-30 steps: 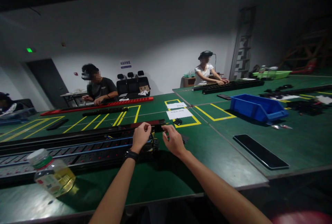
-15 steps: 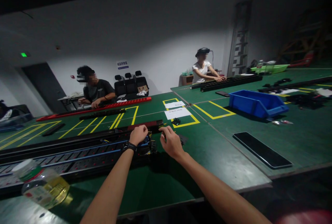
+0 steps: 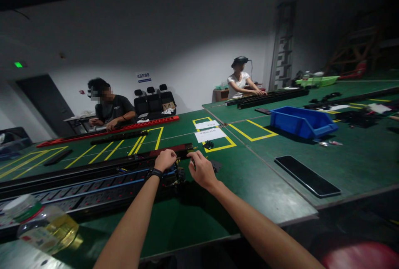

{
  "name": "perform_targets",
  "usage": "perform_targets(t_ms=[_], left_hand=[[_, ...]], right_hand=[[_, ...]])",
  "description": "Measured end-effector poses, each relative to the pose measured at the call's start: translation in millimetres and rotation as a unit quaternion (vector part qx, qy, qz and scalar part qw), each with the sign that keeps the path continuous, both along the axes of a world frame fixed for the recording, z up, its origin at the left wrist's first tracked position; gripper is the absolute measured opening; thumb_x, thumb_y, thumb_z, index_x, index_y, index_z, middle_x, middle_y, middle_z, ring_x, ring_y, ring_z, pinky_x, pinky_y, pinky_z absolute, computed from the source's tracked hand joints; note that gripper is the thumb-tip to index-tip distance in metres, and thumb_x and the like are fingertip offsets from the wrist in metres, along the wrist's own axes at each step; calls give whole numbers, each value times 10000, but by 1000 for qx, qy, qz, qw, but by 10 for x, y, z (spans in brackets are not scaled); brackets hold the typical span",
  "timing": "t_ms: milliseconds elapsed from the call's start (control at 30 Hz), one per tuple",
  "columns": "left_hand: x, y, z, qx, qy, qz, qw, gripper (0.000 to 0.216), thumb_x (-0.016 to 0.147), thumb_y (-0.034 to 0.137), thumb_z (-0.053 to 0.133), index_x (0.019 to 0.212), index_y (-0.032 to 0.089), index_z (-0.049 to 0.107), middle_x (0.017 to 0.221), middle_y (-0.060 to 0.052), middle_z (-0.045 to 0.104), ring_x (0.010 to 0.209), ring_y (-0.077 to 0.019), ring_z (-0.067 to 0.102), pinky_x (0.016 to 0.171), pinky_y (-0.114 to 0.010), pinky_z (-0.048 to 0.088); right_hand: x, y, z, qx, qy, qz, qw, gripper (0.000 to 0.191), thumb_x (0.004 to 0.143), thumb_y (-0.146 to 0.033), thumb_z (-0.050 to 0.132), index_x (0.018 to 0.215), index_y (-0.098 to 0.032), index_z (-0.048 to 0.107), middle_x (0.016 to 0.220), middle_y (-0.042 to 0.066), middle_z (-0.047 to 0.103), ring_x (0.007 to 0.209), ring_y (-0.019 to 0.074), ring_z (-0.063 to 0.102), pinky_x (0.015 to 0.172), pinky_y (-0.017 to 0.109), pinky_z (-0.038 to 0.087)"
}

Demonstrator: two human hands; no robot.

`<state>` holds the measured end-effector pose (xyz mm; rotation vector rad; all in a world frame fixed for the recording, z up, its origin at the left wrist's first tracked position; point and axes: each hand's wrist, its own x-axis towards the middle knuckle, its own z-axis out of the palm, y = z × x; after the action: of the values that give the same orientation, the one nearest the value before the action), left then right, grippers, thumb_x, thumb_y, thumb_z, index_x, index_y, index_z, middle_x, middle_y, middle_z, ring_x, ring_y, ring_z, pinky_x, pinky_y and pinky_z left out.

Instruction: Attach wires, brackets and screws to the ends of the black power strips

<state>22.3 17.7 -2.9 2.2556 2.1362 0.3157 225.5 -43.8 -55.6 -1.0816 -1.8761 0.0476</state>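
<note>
A long black strip assembly (image 3: 93, 194) with blue edging and red dots lies on the green table. Loose wires and small parts (image 3: 178, 176) show at its right end. Over that end is my left hand (image 3: 166, 160), fingers pinched together; what they hold is hidden. My right hand (image 3: 202, 170) faces it across a small gap, with index finger and thumb curled in a pinch. Anything between those fingertips is too small to name. Behind both hands runs a dark rail (image 3: 174, 149) with a reddish section.
A bottle of yellow liquid (image 3: 51, 227) stands at the near left. To the right are a phone (image 3: 307, 175) and a blue bin (image 3: 302, 122). Paper sheets (image 3: 210, 134) lie beyond my hands. Two co-workers (image 3: 114, 109) handle long strips across the table.
The whole view has shifted slightly, so things sit a little further left. My hands stay at the strip's end, still close together.
</note>
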Motion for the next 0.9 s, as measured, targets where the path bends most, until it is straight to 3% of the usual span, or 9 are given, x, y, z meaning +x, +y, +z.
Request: perform_targets(t_ms=[167,400,567,900], left_hand=[[12,1,10,-8,-6,-15,1000,262,959,362,604,1037,263,833,1117,-80,833,1075,-264,764,898,-292,546],[107,32,43,-13,6,16,1000,395,906,608,642,1011,266,809,1129,-115,819,1097,-346,752,881,-380,565],[125,91,78,-21,15,23,999,282,854,509,707,971,278,818,1112,-102,823,1075,-332,762,884,-370,571],[89,45,-3,7,18,0,1000,258,945,409,615,1010,262,817,1092,-104,826,1054,-297,765,870,-320,556]], right_hand=[[1,-9,14,-14,-9,-5,1000,331,947,-104,523,1231,-210,655,1124,78,680,855,209,669,721,287,491],[8,-4,12,-22,-18,-8,1000,335,949,-108,518,1241,-211,646,1128,78,675,861,210,670,714,288,486],[15,7,2,-21,-12,-13,1000,328,952,-113,512,1238,-206,644,1142,81,677,851,212,667,708,294,484],[24,-13,38,-34,-12,-8,999,317,958,-117,523,1229,-225,648,1149,76,680,866,211,671,717,290,488]])
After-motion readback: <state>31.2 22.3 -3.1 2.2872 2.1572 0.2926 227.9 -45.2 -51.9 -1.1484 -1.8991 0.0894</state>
